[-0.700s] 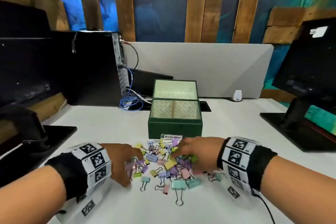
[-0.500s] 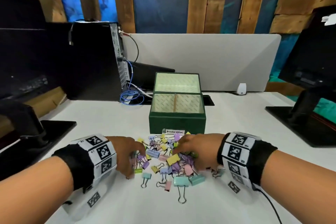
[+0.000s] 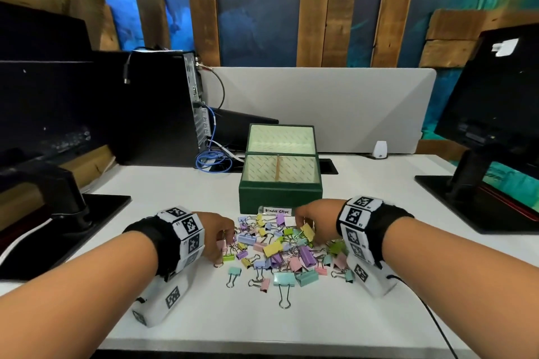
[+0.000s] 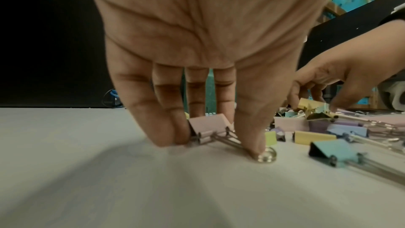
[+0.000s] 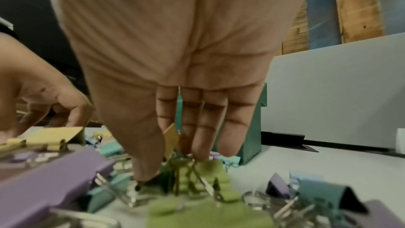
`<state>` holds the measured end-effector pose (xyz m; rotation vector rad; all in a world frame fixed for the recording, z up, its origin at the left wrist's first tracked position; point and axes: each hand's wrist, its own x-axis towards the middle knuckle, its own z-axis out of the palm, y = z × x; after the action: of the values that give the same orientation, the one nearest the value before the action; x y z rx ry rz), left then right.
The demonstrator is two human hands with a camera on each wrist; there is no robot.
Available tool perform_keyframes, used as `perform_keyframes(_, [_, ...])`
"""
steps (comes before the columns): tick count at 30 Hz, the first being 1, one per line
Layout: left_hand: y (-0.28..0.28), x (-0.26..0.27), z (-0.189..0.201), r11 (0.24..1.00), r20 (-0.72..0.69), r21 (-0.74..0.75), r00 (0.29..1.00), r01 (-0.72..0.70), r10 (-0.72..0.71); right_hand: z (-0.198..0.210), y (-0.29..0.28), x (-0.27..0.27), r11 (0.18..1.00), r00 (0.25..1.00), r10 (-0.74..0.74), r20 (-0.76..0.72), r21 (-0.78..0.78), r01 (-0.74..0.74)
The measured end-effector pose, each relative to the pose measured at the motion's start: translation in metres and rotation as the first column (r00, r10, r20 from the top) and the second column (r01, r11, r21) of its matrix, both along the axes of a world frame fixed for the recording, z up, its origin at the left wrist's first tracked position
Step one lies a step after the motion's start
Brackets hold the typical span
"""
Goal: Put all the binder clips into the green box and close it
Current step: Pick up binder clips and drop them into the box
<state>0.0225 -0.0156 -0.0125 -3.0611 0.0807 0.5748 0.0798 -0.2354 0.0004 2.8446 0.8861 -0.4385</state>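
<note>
Where a small white card leans against the front of the green box, the handwriting on it reads "Binder Clips". Square black-and-white code markers cover the white bands on both wrists.

The green box stands on the white table with its lid tipped up behind it. A thin wooden strip splits the pale lined inside into a left and a right compartment, and no clip shows in either.

The binder clips lie in a loose pastel heap on the table just in front of the box, between the two hands.

At the heap's left edge, the left hand points its fingers down. Its grip is narrow: fingertips press the side of a pink clip while the thumb pins that clip's wire handle to the table.

At the heap's right side, the right hand also reaches down. Its grip is closed round a yellow clip, thumb on one side and fingers on the other, with the fingertips touching green clips beneath.
</note>
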Motion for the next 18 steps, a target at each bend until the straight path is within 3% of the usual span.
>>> perform_keyframes(4, [0.004,-0.001,-0.003,0.999,0.011,-0.047,1.000,-0.025,0.026,0.013,-0.011,0.007,0.979,0.999,-0.031,-0.010,0.203,0.032])
perform_keyframes(9, [0.017,0.006,-0.010,0.993,0.055,-0.114,0.998,0.019,-0.013,0.033,-0.022,0.030,0.936,0.991,-0.094,-0.098,0.331,0.122])
perform_keyframes(18, [0.025,0.041,0.013,0.942,0.061,-0.318,0.994,0.108,-0.093,0.037,-0.016,0.074,0.882,0.927,-0.152,-0.343,0.377,0.284])
